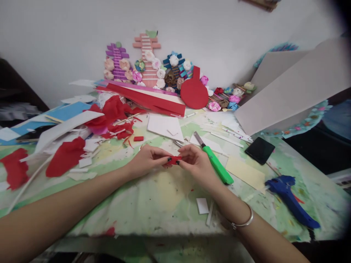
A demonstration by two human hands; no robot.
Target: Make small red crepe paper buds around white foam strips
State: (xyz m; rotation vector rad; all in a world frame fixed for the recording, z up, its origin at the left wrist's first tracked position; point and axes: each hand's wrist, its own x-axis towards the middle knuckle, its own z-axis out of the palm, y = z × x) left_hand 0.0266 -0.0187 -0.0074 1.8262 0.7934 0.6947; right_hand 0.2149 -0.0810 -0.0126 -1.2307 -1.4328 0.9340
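Observation:
Between my two hands is a small red piece (175, 160), folded or wrapped; its material is hard to make out. My left hand (149, 159) pinches its left end between thumb and fingers. The right end is held the same way by my right hand (195, 160). Just beyond my left hand lies a similar small red block (138, 138). A green utility knife (218, 164) rests beside my right hand with its tip pointing away. Partly hidden behind my fingers is a thin metal tool (178, 144), perhaps scissors or tweezers.
At right lie a blue glue gun (287, 197) and a black phone-like slab (260, 150). Red crepe paper (65, 157) and white scraps crowd the left. A red round cutout (194, 93) leans at the back among paper flowers. Large grey boards (290, 84) stand at right.

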